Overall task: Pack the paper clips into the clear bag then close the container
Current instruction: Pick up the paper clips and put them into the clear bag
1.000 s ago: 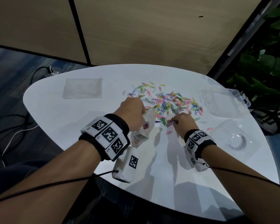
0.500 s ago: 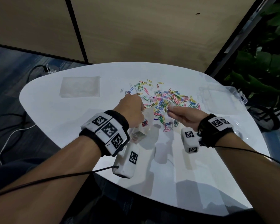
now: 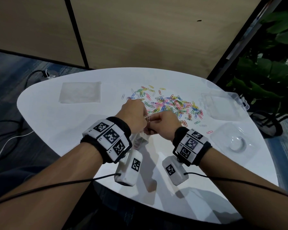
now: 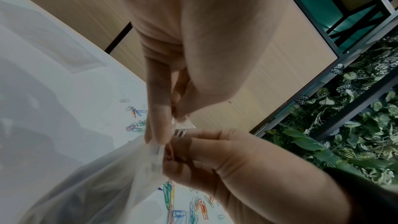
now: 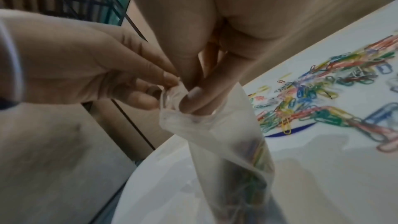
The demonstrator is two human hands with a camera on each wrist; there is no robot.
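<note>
Several coloured paper clips [image 3: 171, 104] lie in a loose pile on the white table [image 3: 73, 127]. My left hand [image 3: 135, 113] pinches the rim of a small clear bag [image 3: 140, 138], which hangs down from it with clips showing inside [image 5: 254, 156]. My right hand [image 3: 163, 123] is at the bag's mouth, its fingertips [image 5: 193, 100] pushed into the opening. In the left wrist view it pinches a few pink and red clips [image 4: 170, 151] against the rim. The left hand's thumb and fingers [image 4: 160, 125] hold the bag's edge just above them.
A flat clear bag [image 3: 80, 92] lies at the table's far left. An open clear plastic container [image 3: 223, 105] sits at the right edge, a clear lid-like tray [image 3: 231, 140] nearer me. Cables lie on the floor left; plants stand to the right.
My right hand has left the pile and come left to the bag's mouth with clips pinched in it. The left hand has kept hold of the bag.
</note>
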